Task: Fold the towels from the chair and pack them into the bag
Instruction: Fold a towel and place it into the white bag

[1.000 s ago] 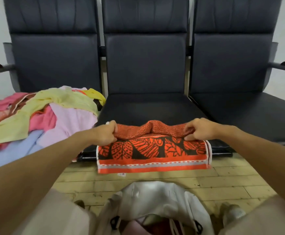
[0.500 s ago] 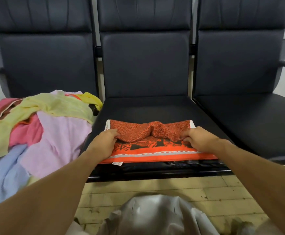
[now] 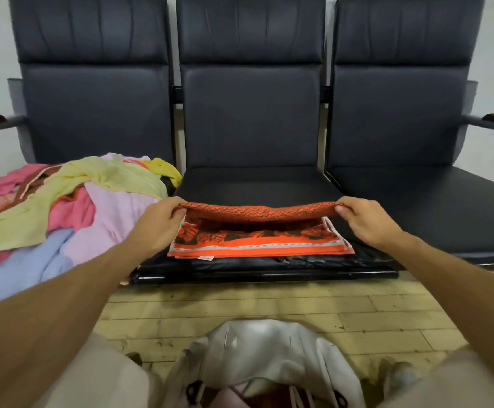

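Orange towel (image 3: 257, 244) with a dark leaf pattern lies at the front of the middle chair seat (image 3: 254, 184), partly folded. The left hand (image 3: 159, 225) and right hand (image 3: 363, 222) each pinch one end of its raised fold, fingers curled round the cloth, holding it just above the lower layers. This fold looks half made. A heap of towels (image 3: 63, 207) lies unfolded on the left chair, so most work remains. The white bag (image 3: 269, 346) on the floor shows pink and red cloth inside. A small tag (image 3: 206, 258) at the towel's near edge is too small to read.
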Tool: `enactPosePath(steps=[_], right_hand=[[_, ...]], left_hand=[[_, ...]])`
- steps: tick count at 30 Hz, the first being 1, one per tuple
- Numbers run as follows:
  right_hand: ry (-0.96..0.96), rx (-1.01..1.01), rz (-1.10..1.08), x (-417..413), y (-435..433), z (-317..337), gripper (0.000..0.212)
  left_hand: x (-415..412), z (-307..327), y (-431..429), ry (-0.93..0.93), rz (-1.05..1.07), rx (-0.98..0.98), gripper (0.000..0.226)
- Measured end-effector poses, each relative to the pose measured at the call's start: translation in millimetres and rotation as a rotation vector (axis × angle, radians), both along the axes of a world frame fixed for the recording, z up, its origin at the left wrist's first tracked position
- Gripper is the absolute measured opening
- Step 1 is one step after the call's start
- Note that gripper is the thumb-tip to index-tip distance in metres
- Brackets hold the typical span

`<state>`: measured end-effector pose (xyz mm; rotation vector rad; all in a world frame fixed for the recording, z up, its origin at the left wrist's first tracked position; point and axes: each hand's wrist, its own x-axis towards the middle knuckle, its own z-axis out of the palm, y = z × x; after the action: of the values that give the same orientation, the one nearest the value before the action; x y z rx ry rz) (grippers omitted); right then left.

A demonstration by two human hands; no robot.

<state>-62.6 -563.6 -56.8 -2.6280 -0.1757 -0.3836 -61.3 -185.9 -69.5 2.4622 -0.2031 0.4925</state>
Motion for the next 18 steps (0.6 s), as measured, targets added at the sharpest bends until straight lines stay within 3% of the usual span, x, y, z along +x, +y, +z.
enactPosePath(steps=[5,7,10,13,16,18], right_hand=[[0.296,-0.2,0.075,-22,-5,-4,0.023],[0.368,-0.142,0.045,-22,-1,-4,0.027],[0.352,-0.119,-0.044,-8,3,-6,0.038],[0.367,-0.132,-0.156,10,5,-14,0.025],[0.416,-0.09,-0.283,26,9,-22,0.027],[0.439,-0.026,-0.33,32,15,-23,0.034]], left_hand=[[-17,2,0,0.325,-0.044,0.133,0.025],[-17,1,-5,0.41,-0.023,0.154,0.038],[-4,-7,-10,0.371,0.073,0.189,0.042],[15,-18,-15,0.302,0.211,0.277,0.029],[24,-22,-23,0.408,0.402,0.263,0.054],[29,-23,-27,0.451,0.449,0.345,0.055]])
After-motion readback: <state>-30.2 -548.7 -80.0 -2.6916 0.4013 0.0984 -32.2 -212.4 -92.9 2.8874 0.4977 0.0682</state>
